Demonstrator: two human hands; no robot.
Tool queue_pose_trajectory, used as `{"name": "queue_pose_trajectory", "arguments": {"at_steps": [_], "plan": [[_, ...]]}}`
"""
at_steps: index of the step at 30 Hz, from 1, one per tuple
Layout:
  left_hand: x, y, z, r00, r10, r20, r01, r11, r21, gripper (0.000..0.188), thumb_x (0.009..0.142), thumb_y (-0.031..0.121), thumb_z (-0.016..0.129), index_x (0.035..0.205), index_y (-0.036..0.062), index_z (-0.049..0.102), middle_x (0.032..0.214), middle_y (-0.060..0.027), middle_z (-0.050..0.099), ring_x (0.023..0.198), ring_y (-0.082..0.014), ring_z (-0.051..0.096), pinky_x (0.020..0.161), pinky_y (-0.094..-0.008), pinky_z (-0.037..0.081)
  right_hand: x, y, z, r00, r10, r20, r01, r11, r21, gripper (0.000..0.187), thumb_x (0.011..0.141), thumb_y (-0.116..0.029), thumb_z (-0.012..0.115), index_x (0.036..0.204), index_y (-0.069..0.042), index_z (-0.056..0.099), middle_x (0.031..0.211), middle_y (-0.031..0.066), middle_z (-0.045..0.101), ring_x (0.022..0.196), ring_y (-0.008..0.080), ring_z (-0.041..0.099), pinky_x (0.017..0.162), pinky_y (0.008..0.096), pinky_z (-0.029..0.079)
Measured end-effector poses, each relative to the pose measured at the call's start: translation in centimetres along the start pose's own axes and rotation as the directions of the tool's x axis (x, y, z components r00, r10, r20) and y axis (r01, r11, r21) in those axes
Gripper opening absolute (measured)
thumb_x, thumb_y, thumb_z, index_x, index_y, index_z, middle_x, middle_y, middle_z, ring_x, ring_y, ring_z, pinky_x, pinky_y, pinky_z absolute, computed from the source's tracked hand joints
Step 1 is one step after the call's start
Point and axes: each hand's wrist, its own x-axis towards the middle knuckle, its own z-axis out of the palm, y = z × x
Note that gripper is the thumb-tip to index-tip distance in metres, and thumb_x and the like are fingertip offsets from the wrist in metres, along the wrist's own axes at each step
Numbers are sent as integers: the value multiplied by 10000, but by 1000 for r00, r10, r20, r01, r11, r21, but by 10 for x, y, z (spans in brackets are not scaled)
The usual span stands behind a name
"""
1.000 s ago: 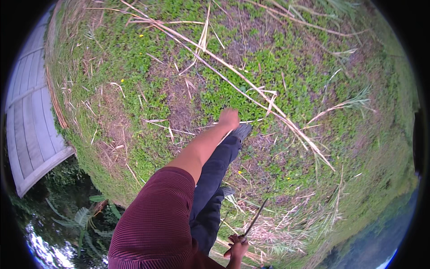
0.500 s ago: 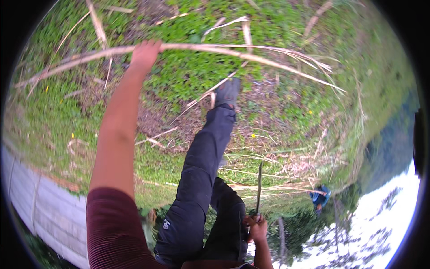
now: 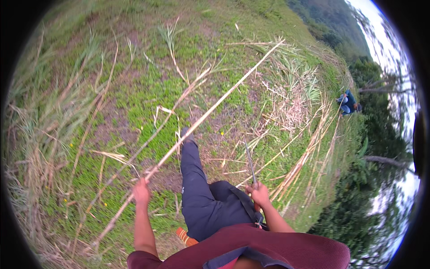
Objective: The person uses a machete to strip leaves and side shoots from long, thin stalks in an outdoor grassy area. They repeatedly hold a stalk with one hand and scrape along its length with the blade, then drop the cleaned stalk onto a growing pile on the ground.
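Observation:
A long, pale cane stalk (image 3: pixel 215 106) runs slantwise across the view from the lower left to the upper right. My left hand (image 3: pixel 141 191) is closed around its lower part. In my right hand (image 3: pixel 258 195), held near my waist, is a machete (image 3: pixel 250 160) with a narrow dark blade pointing up and away. The blade is apart from the stalk. My fingers hide most of its handle. My dark-trousered leg (image 3: pixel 193 163) reaches forward, and the stalk passes across the view at the foot.
Cut stalks (image 3: pixel 309 145) lie in a long row at right, beside a heap of stripped leaves (image 3: pixel 299 103). Another person (image 3: pixel 347 103) crouches beyond. Dry grass (image 3: pixel 40 157) covers the left side. An orange striped thing (image 3: pixel 187 236) shows at my hip.
The view has swung round. My left hand and the stalk, earlier held out far ahead, are now nearer my body, with the stalk slanting up to the right. The machete stays in my right hand.

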Motion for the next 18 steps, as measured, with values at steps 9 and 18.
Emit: {"name": "queue_pose_trajectory", "arguments": {"at_steps": [9, 18], "plan": [[-103, 78, -124, 994, -43, 104, 46, 999, -25, 98, 946, 162, 504, 969, 66, 505, 847, -259, 648, 789, -470, 628, 678, -570, 476, -62, 45, -10, 996, -66, -52, 81, 928, 363, 225, 872, -165, 693, 905, 1, 545, 780, 121, 690, 669, 192, 693, 556, 316, 541], [-70, 110, -224, 1000, 29, -13, -30, 987, -157, 235, 968, 318, 490, 1045, 120, 589, 861, -153, 666, 782, -354, 654, 642, -498, 498, -68, -57, -30, 955, -297, -27, 262, 795, 547, 183, 896, -126, 676, 867, 39, 602, 806, 133, 666, 711, 218, 670, 571, 333, 533]]}}
